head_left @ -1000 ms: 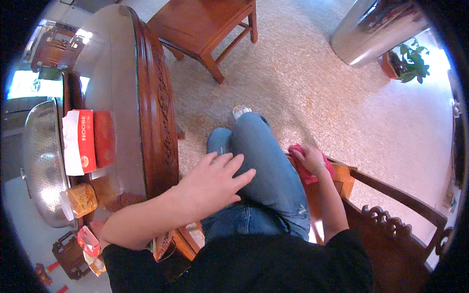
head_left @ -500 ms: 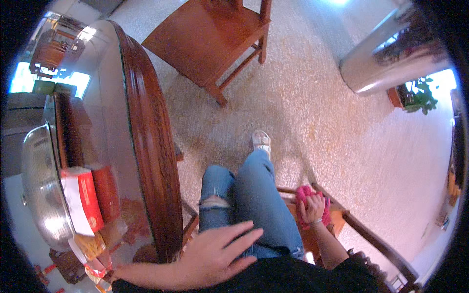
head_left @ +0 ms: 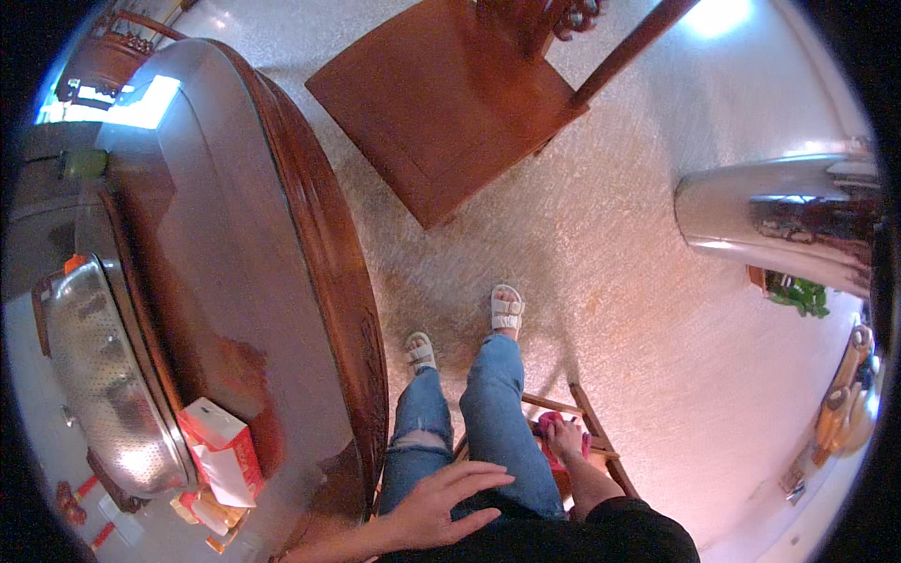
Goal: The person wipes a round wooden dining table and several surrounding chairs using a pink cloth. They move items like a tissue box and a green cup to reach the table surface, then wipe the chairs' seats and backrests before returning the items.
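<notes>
My left hand [head_left: 449, 504] hovers over my lap, beside my jeans-clad thigh, with its fingers stretched out and nothing in them. Down by my right leg, my right hand [head_left: 565, 439] is closed on a bunched pink cloth [head_left: 546, 422]. The cloth lies against a wooden chair [head_left: 589, 413], whose seat is partly covered by my hand, arm and leg. My fingers cover part of the cloth.
A dark, glossy wooden table [head_left: 253, 235] runs along my left. It carries a perforated metal bowl [head_left: 113, 385] and a red-and-white box [head_left: 225, 455]. Ahead stands another wooden chair [head_left: 450, 113]. At right are a shiny column [head_left: 770, 216] and a potted plant [head_left: 798, 294].
My view has shifted, bringing both sandalled feet into sight. My right hand stays on the pink cloth, now deeper beside my leg. My left hand remains spread over my lap.
</notes>
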`<state>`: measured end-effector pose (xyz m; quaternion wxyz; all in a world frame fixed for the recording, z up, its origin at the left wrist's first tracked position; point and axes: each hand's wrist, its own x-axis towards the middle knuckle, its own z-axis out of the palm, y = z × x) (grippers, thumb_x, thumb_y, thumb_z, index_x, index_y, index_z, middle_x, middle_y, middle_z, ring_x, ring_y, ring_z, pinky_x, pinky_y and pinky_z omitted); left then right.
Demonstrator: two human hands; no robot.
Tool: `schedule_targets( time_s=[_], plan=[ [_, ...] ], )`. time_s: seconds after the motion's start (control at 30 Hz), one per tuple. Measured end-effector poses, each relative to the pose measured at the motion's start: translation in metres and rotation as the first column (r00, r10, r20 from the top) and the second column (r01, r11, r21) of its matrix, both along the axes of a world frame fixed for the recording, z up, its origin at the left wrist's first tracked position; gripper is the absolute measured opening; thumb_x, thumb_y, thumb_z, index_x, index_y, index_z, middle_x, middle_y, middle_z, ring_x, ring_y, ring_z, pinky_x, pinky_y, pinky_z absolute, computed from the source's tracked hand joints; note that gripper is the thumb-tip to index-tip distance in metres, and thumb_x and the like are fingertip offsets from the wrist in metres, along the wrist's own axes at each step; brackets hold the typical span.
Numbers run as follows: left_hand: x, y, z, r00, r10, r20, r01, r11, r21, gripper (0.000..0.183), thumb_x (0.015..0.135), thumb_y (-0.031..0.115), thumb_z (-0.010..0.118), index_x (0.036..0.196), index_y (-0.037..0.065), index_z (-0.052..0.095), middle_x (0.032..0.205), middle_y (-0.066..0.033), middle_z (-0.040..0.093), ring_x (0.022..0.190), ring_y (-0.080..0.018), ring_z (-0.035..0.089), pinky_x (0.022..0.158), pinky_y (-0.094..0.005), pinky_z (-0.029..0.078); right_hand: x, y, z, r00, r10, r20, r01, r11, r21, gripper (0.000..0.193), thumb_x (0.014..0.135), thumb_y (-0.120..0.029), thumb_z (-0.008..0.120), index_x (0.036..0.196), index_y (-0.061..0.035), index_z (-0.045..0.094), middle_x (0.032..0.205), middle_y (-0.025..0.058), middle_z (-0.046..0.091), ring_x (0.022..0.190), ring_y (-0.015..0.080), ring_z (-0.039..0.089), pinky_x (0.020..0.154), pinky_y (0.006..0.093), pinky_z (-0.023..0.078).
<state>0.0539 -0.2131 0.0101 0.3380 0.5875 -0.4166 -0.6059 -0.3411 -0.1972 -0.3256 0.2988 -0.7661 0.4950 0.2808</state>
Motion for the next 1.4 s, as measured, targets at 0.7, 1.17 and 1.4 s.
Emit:
schedule_targets(
  time_s=[0.7, 1.17, 1.4],
  plan=[
    [0.347, -0.322, -0.064, 0.61, 0.015, 0.792, 0.032, 0.999, -0.044, 0.038, 0.089, 0.023, 0.061, 0.123, 0.006, 0.055, 0.112, -0.0157, 0.061, 0.096, -0.0297, 0.061, 0.084, -0.039, 0.048, 0.443, -0.524, 0.038, 0.866, 0.184, 0.466, 0.176, 0.76, -0.626, 0.09, 0.078, -0.046, 0.071, 0.145, -0.0038, 0.028, 0.141, 0.0339, 0.029, 0.131, 0.0469, 0.031, 0.109, 0.0479, 0.029],
    [0.339, -0.325, -0.041, 0.442, 0.142, 0.886, -0.097, 0.989, -0.11, 0.035, 0.085, 0.032, 0.065, 0.112, 0.012, 0.058, 0.099, -0.012, 0.06, 0.093, -0.0303, 0.062, 0.075, -0.0426, 0.051, 0.473, -0.428, 0.018, 0.862, 0.382, 0.333, -0.189, 0.853, -0.486, 0.058, 0.085, -0.051, 0.059, 0.133, -0.0176, 0.052, 0.148, 0.0221, 0.03, 0.134, 0.0456, 0.028, 0.107, 0.0544, 0.03],
    [0.337, -0.328, -0.035, 0.521, 0.119, 0.845, -0.114, 0.991, -0.069, 0.043, 0.082, 0.031, 0.067, 0.12, 0.013, 0.056, 0.1, -0.0093, 0.058, 0.094, -0.0274, 0.059, 0.078, -0.0407, 0.049, 0.584, -0.537, 0.019, 0.918, 0.379, 0.12, -0.292, 0.847, -0.444, 0.072, 0.088, -0.059, 0.049, 0.145, -0.0179, 0.035, 0.151, 0.0311, 0.014, 0.141, 0.0463, 0.014, 0.116, 0.0484, 0.014]
  ],
)
